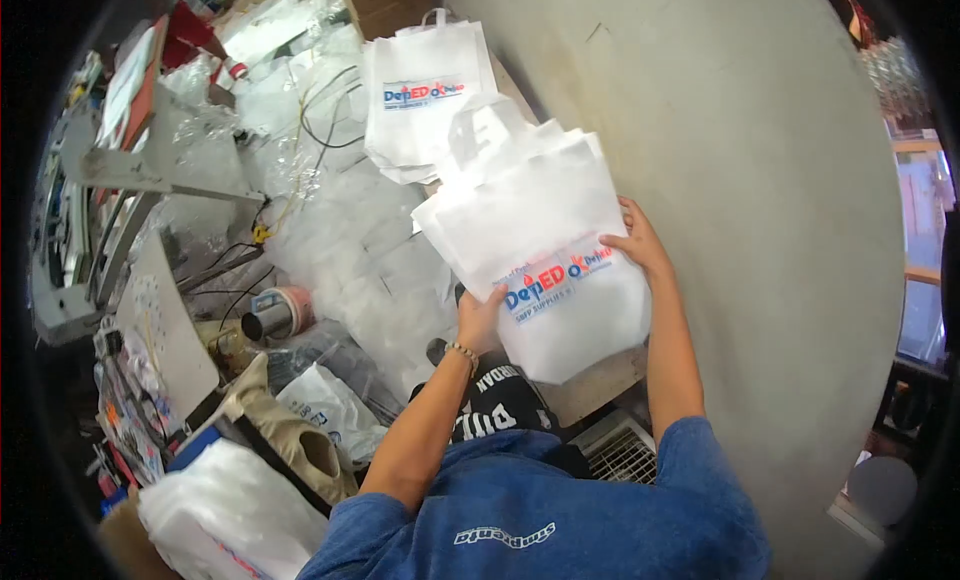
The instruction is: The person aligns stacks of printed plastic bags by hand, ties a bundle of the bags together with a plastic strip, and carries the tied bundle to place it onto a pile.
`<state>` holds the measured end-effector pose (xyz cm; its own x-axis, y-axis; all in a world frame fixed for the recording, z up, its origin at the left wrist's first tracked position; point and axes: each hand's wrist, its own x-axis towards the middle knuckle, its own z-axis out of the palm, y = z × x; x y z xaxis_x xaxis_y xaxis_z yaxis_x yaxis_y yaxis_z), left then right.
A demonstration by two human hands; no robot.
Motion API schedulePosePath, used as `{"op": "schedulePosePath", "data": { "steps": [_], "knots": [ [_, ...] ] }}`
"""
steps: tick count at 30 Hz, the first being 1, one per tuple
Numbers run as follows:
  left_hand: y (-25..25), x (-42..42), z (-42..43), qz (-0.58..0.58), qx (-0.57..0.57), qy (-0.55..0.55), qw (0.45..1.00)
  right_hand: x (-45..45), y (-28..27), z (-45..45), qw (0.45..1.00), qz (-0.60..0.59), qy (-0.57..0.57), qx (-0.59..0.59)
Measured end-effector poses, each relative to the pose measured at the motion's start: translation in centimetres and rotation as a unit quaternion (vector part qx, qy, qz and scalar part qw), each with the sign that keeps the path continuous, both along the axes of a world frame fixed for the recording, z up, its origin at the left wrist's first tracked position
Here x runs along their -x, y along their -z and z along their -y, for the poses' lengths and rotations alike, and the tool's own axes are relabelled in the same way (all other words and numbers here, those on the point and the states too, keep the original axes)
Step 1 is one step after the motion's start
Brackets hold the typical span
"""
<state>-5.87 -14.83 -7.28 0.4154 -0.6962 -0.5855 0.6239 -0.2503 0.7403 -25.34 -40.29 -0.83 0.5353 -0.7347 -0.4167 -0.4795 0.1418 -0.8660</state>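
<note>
Left hand (480,318) and right hand (643,242) pinch DepED tote bags (575,335) between fingers (618,243), likely squaring edges; next move calls for even pressure

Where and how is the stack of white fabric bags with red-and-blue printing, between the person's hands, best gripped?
Probably by its two side edges, coming from left and right, as the left hand and right hand do. The stack is broad and flat, its layers fanned at the upper corners, so holding both sides should control them; the white loop handle alone might lift only some.
</note>
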Motion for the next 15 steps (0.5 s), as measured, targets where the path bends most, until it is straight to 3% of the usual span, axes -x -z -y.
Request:
{"op": "schedulePosePath", "data": {
  "steps": [1, 3, 4, 5, 6, 7, 8, 10, 15],
  "knots": [
    [2.6, -0.4, 1.0, -0.008, -0.007, 0.005, 1.0, -0.9, 1.6, 1.1, 0.996, -0.082, 0.007, 0.013],
    [8.0, -1.1, 2.8, 0.015, -0.199, 0.08, 0.977, -1.4, 8.6, 2.4, 0.986, -0.164, 0.01, 0.04],
    [10.1, -0.9, 3.3, 0.008, -0.201, 0.08, 0.976, -1.2, 12.2, 3.0, 0.969, -0.233, 0.01, 0.078],
    [11.7, -0.9, 3.8, 0.034, -0.243, 0.053, 0.968, -1.2, 14.5, 3.2, 0.968, -0.237, 0.007, 0.077],
    [12.8, -0.9, 4.2, 0.061, -0.286, 0.025, 0.956, -1.1, 16.6, 2.8, 0.961, -0.209, 0.008, 0.178],
    [13.4, -0.9, 3.9, 0.09, -0.283, 0.05, 0.954, -1.1, 17.4, 2.2, 0.945, -0.179, 0.008, 0.275],
    [13.9, -1.0, 3.8, 0.088, -0.288, 0.05, 0.952, -0.8, 17.8, 1.9, 0.946, -0.18, 0.005, 0.269],
    [15.5, -1.4, 3.6, 0.302, -0.292, 0.176, 0.89, -0.5, 17.9, 1.6, 0.953, -0.203, 0.016, 0.224],
    [11.5, -6.2, 3.1, 0.24, -0.265, 0.265, 0.895, 0.2, 17.6, 1.4, 0.956, -0.175, 0.018, 0.236]
  ]
}}
